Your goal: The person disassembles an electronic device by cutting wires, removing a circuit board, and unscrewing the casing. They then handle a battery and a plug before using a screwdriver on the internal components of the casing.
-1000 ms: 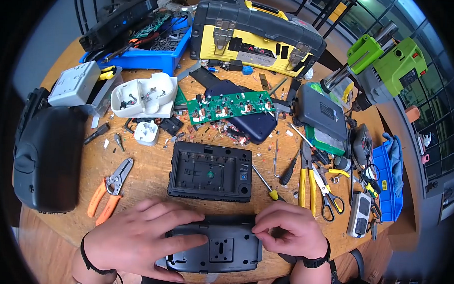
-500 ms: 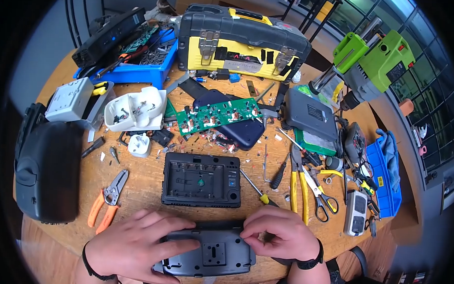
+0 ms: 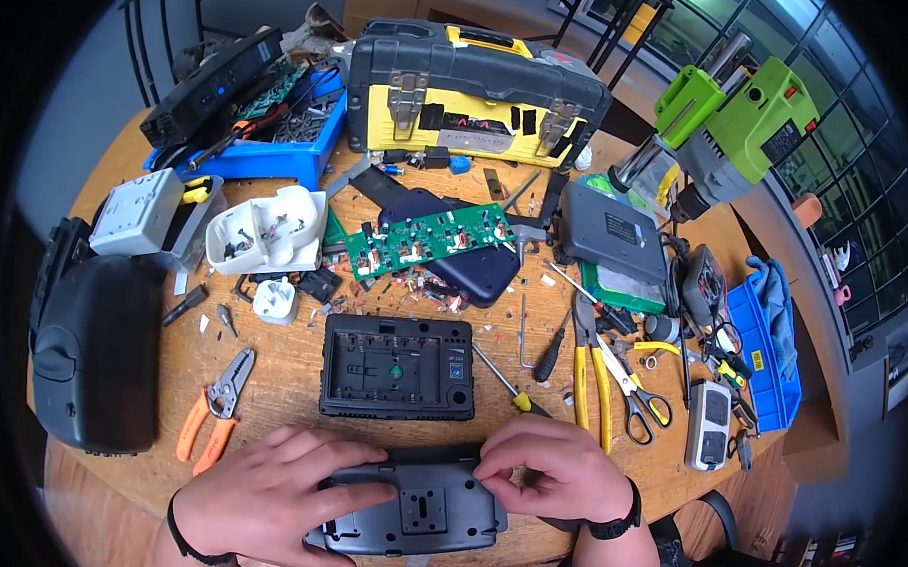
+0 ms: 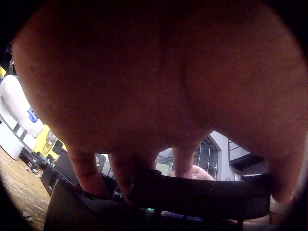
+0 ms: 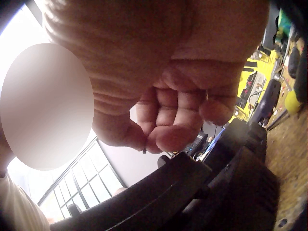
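A black plastic housing [image 3: 446,518] with a square mount and several screw holes lies back side up at the table's near edge. My left hand [image 3: 282,487] spans its left part, index finger across the back and thumb at the near edge; the left wrist view shows fingers and thumb on either side of the housing [image 4: 202,195]. Over the far right corner, my right hand [image 3: 562,472] pinches a tiny dark screw-like piece [image 5: 144,151] between thumb and index finger. Just beyond lies the matching black half [image 3: 396,366] with an open battery bay.
Orange-handled wire strippers [image 3: 215,410] lie left. Right are a yellow-handled screwdriver [image 3: 510,385], yellow-handled pliers [image 3: 596,378] and scissors [image 3: 640,400]. Farther back lie a green circuit board [image 3: 430,241], a white tray [image 3: 266,232], and a black-and-yellow toolbox [image 3: 476,94].
The head view has shifted, so the tabletop things sit lower and further left in it. Both hands keep nearly the same pose on and over the housing.
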`<state>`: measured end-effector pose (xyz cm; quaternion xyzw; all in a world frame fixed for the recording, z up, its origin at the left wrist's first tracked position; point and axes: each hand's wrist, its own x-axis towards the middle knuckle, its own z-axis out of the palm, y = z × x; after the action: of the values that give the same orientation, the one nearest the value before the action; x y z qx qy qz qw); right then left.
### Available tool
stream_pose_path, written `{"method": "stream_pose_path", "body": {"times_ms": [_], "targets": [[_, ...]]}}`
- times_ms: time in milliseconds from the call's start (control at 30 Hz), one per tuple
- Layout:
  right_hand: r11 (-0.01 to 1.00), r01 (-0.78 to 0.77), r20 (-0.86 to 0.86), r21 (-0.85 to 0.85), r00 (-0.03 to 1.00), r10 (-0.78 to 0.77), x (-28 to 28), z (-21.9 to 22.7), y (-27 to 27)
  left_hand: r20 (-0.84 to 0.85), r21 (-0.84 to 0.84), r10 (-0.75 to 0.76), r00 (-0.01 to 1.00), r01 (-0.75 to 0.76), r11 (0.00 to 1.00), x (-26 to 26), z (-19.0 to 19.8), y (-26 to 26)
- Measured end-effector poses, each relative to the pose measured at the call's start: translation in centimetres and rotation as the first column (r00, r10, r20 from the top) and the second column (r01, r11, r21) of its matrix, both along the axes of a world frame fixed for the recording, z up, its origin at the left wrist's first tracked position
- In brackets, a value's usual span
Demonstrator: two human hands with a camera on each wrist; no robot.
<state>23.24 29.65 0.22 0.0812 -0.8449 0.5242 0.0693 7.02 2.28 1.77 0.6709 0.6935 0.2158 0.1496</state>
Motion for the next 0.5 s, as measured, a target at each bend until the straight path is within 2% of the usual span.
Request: {"method": "stream_pose_path", "body": {"times_ms": [500], "targets": [[1.0, 0.0, 0.006, 0.002, 1.0, 0.0, 0.04, -0.1, -0.06, 0.017, -0.009, 0.018, 1.0, -0.018, 1.0, 0.2, 0.09, -0.03]]}}
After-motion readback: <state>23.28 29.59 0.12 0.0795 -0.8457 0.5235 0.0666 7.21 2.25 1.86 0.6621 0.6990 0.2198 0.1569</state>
